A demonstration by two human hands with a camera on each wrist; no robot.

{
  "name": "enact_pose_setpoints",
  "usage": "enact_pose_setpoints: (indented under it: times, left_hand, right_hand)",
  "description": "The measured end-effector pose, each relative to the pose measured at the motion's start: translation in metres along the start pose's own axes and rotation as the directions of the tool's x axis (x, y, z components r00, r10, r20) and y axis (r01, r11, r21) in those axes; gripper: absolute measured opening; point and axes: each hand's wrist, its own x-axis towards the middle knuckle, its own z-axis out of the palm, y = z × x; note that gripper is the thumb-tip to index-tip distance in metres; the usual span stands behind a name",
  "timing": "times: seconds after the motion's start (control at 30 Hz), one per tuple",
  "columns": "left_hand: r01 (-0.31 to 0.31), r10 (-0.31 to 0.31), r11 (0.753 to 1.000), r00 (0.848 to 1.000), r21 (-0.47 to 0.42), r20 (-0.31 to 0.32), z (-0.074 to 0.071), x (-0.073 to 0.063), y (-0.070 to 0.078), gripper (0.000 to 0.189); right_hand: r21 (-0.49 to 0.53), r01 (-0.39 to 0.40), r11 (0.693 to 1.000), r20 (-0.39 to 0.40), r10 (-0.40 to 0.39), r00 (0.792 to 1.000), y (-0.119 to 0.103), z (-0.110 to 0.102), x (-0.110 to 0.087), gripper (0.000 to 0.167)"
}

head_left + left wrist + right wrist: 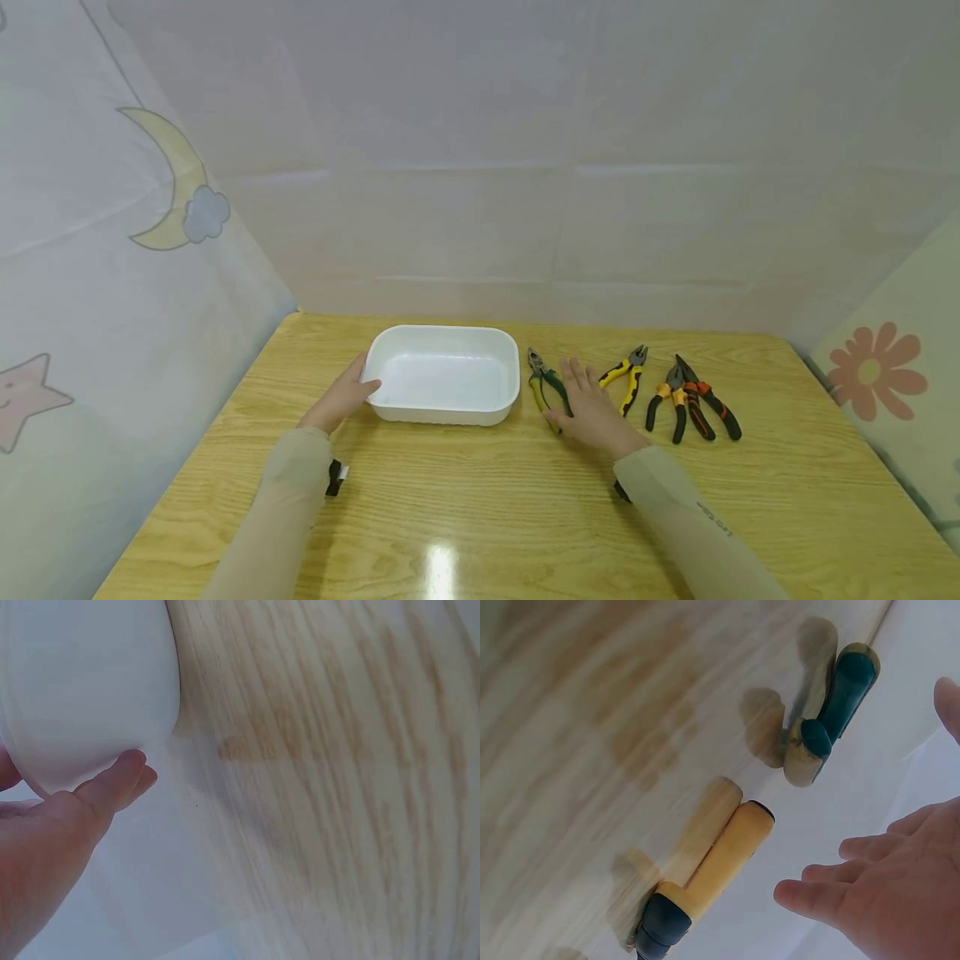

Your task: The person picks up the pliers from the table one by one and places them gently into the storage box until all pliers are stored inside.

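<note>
My left hand (pixel 341 400) grips the left end of a white plastic tub (pixel 442 416), thumb over the rim and fingers along the outside wall. In the left wrist view those fingers (pixel 112 784) lie against the tub's end. To the tub's right, my right hand (pixel 592 414) is held with fingers stretched out, between green-handled pliers (pixel 537 363) and yellow-and-black pliers (pixel 634 377). It partly covers both tools' handles in the head view. The right wrist view shows that hand (pixel 907 885) holding nothing, beside the green handles (pixel 847 690) and yellow handles (pixel 731 855).
Farther right on the wooden table (pixel 465 500) lie orange-and-black pliers (pixel 679 408) and long-nosed pliers with red-and-black handles (pixel 697 410), close together. A pale cloth wall (pixel 450 225) stands behind the table's back edge, with printed cloth at both sides.
</note>
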Motion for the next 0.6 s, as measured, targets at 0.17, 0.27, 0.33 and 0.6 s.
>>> enact_pose_setpoints:
  times: [0.17, 0.27, 0.33, 0.6]
  left_hand:
    - [-0.007, 0.007, 1.000, 1.000, -0.007, 0.004, 0.0000, 0.0010, -0.0012, 0.068]
    - [0.002, -0.002, 1.000, 1.000, -0.014, 0.010, 0.0009, 0.0016, -0.0022, 0.068]
    - [0.009, -0.009, 1.000, 1.000, -0.017, 0.014, 0.0015, 0.0016, -0.0026, 0.068]
    - [0.005, -0.005, 1.000, 1.000, -0.025, 0.014, 0.0015, -0.0005, -0.0029, 0.067]
  right_hand:
    - [0.032, 0.008, 0.999, 0.011, -0.008, 1.000, -0.0013, 0.0015, 0.0012, 0.090]
    - [0.050, 0.007, 0.999, 0.014, -0.008, 1.000, -0.0015, 0.0029, 0.0013, 0.090]
    - [0.055, 0.008, 0.998, 0.018, -0.009, 1.000, -0.0012, 0.0039, 0.0012, 0.089]
    - [0.053, 0.013, 0.999, 0.020, -0.014, 1.000, -0.0041, 0.0062, 0.0028, 0.089]
